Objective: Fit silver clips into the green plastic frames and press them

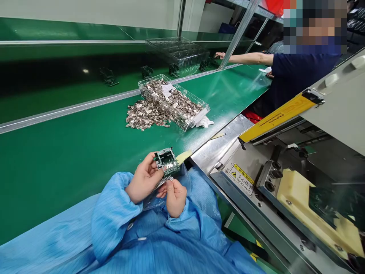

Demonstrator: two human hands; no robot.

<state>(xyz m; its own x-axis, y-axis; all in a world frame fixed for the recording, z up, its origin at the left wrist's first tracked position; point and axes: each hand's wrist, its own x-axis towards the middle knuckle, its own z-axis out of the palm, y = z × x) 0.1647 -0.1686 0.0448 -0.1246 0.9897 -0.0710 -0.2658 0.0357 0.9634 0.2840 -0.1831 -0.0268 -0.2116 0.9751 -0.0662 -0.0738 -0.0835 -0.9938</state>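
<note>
Blue sleeves, two of them, and two bare hands at work over the lap. Left hand has its grip wrapped round one dark green frame, held up just off the near edge of the green worktop. Right hand is right under it, grip narrow, thumb against fingers, with a silvery bit at the tips; can't tell if it's pinched or just touched. Further up the worktop sits one clear tray loaded with metal pieces, way too many to count, plus one loose heap spilling beside it. One white paper lies on the tray's load, one crumpled scrap by its near end. Off to the right: one machine with one yellow bar and one warning sticker, plus one co-worker in a navy shirt, arm stretched out.
</note>
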